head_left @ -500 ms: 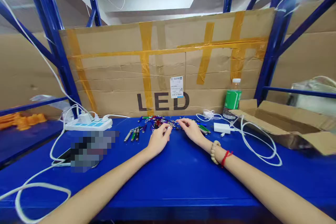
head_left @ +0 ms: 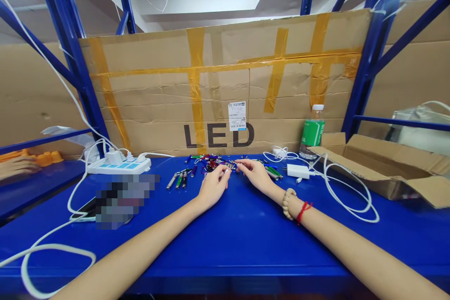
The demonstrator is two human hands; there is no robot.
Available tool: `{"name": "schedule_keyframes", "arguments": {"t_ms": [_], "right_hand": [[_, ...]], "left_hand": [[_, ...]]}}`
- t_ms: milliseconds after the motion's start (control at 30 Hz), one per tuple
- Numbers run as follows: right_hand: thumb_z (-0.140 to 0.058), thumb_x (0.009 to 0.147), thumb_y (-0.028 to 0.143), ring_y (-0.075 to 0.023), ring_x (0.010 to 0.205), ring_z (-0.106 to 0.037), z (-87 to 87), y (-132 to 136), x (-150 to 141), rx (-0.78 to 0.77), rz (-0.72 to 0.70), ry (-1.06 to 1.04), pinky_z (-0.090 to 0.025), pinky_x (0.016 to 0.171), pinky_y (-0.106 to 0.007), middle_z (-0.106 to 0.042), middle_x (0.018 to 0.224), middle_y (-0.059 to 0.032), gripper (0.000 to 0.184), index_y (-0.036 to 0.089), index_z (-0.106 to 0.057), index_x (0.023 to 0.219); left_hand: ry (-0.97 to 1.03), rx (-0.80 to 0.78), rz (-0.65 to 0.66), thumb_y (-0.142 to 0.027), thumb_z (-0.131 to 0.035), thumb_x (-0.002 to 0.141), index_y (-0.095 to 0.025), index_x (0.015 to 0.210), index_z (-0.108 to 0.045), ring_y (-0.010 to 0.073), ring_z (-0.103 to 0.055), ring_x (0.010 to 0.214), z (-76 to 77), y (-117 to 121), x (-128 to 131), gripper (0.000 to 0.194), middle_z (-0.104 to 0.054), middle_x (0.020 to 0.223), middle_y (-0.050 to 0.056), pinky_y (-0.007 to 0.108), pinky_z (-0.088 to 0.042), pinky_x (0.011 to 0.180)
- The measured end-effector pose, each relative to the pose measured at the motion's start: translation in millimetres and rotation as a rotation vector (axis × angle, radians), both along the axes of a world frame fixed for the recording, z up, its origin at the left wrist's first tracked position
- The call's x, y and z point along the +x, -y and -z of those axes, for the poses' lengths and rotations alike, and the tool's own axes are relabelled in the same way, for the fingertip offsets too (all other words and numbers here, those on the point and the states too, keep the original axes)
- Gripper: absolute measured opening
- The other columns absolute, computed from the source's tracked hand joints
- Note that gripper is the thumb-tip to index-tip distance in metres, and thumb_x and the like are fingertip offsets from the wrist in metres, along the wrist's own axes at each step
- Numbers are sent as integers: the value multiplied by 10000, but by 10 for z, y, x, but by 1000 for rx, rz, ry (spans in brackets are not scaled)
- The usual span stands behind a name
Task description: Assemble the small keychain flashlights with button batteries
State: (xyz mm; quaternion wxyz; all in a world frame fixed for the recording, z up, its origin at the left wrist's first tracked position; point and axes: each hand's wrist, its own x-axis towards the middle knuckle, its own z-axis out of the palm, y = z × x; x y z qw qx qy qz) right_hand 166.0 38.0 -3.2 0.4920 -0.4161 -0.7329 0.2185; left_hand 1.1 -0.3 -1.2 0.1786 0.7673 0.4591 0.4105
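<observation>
A heap of small coloured pen-like lights and keyrings (head_left: 214, 163) lies at the back of the blue bench (head_left: 232, 239). My left hand (head_left: 212, 186) rests at the heap's near edge with fingers curled, pinching a small piece I cannot make out. My right hand (head_left: 255, 172), with a bead bracelet and red cord at the wrist, reaches into the heap from the right, fingers bent on the small parts. A few silver, green and black pen lights (head_left: 178, 180) lie apart to the left of my left hand.
A white power strip (head_left: 119, 166) with plugs and white cables sits at the left, by a blurred phone (head_left: 116, 201). A white charger (head_left: 297, 171), a looped cable (head_left: 346, 187), a green bottle (head_left: 311, 132) and an open cardboard box (head_left: 383, 168) stand at the right. A taped cardboard sheet marked LED backs the bench.
Both hands have stayed at the heap; the fingers shifted slightly. Another person's hand has come into view at the far left on the neighbouring bench.
</observation>
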Motion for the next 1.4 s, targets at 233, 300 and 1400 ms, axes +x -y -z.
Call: {"name": "schedule_keyframes", "arguments": {"t_ms": [233,300,1400], "right_hand": [[-493,792,230,-162,643,-622,-8,7,-2,-23,4,-1,-484,602,-270,-701,768,-88,316,90,-634,1038],[-499,794,249,-169,650,-622,-20,16,-2,-13,16,1,-484,618,-281,-700,761,-91,317,84,-643,1023],[-601,721,280,-125,590,-519,28,-11,18,120,98,58,-429,563,-247,-607,704,-39,216,155,-704,864]], "left_hand": [[3,-2,2,-349,-364,864,-205,885,-540,115,-509,506,4,0,2,229,-521,520,-59,208,-345,535],[3,-1,3,-347,-365,864,-206,883,-540,115,-510,508,5,2,2,226,-520,519,-60,207,-344,537],[-6,-1,19,-340,-367,861,-201,891,-538,114,-497,499,7,5,2,222,-517,523,-57,208,-340,532]]}}
